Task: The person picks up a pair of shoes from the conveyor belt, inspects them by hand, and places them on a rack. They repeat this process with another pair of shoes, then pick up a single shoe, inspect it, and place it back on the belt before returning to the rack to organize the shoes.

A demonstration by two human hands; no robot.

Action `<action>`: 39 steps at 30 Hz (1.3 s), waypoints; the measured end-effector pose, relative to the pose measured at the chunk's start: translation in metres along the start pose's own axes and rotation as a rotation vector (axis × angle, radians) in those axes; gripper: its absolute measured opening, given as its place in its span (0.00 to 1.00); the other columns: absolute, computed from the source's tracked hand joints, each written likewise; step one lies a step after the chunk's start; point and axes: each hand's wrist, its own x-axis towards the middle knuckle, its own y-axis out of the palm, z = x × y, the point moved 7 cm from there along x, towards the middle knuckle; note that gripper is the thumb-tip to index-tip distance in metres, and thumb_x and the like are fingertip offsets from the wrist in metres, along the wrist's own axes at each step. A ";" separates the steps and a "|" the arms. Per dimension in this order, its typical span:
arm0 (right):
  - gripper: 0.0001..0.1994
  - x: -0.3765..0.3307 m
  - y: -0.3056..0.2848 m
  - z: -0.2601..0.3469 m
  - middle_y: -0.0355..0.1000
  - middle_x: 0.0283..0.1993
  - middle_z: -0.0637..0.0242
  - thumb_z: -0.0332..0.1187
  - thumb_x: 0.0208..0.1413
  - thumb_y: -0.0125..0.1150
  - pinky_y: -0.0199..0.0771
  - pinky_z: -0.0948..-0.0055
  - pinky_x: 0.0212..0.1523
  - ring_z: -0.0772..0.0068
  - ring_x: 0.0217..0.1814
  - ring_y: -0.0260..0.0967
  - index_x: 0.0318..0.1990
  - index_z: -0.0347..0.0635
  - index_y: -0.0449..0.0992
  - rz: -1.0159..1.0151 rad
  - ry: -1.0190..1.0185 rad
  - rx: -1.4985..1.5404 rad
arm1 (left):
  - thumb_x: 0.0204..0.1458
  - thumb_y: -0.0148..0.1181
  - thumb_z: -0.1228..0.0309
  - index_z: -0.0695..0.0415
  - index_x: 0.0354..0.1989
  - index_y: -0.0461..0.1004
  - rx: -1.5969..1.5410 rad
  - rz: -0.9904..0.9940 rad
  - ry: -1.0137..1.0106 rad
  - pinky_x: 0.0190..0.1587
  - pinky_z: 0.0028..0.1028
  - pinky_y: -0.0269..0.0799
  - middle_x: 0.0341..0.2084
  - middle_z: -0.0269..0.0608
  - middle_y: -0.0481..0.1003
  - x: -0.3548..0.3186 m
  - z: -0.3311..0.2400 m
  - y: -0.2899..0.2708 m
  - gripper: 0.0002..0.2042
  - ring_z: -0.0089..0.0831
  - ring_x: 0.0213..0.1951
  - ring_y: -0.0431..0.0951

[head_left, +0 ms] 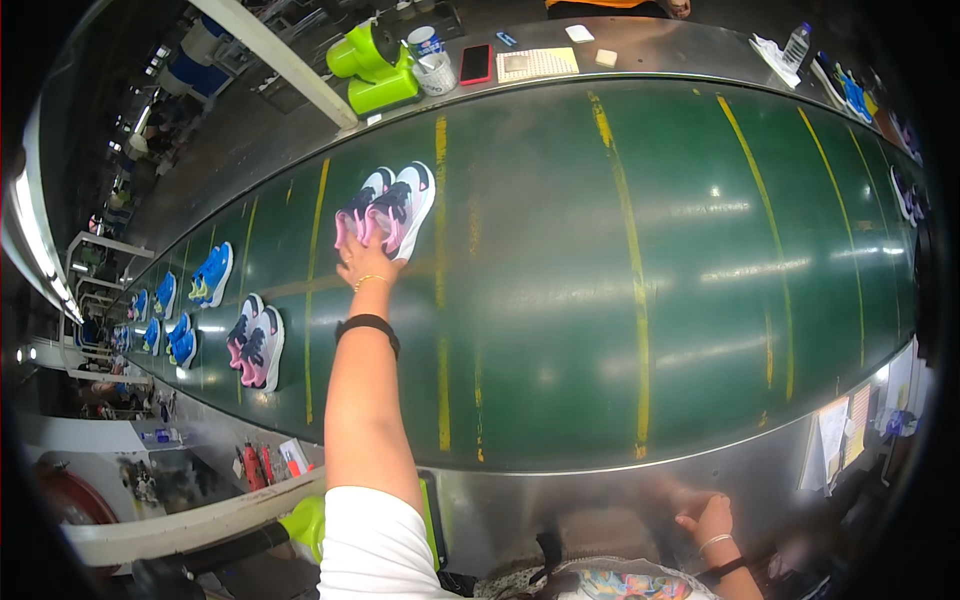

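Observation:
My left arm reaches across the green conveyor belt (540, 300). At its end, my left hand (367, 262) is closed on the heel end of a pair of sneakers (400, 205), its fingers at the pink collars. The two shoes stand side by side, dark navy and pink with white soles, toes pointing away. Part of the fingers is hidden against the shoes. By the belt's near metal edge, my right hand (712, 520) is held low with its fingers curled. I see nothing in it.
A similar sneaker pair (257, 345) sits nearer on the left, with several blue pairs (212, 274) beyond. Across the belt are a lime-green machine (375, 70), a white cup (434, 75), a red-edged phone (476, 65) and a water bottle (797, 45). Papers (830, 435) lie at right.

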 end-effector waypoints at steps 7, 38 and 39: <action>0.36 -0.004 0.001 -0.005 0.62 0.41 0.55 0.49 0.22 0.73 0.67 0.65 0.43 0.56 0.44 0.64 0.38 0.35 0.65 -0.014 0.024 -0.020 | 0.31 0.64 0.49 0.45 0.47 0.70 0.064 0.121 0.096 0.58 0.45 0.47 0.54 0.54 0.57 0.044 -0.009 0.042 0.30 0.46 0.59 0.52; 0.36 -0.045 0.016 -0.092 0.60 0.50 0.44 0.38 0.43 0.59 0.56 0.59 0.55 0.45 0.53 0.57 0.59 0.40 0.48 -0.368 -0.610 0.886 | 0.39 0.62 0.64 0.60 0.37 0.70 -0.615 0.784 0.903 0.41 0.33 0.67 0.38 0.54 0.66 -0.621 -0.174 0.036 0.18 0.44 0.38 0.70; 0.37 -0.040 0.021 -0.093 0.59 0.50 0.45 0.38 0.42 0.59 0.57 0.59 0.54 0.45 0.53 0.57 0.59 0.40 0.48 -0.324 -0.580 0.874 | 0.41 0.60 0.66 0.60 0.41 0.68 -0.624 0.598 0.781 0.42 0.32 0.66 0.39 0.52 0.67 -0.600 -0.162 0.041 0.18 0.41 0.39 0.71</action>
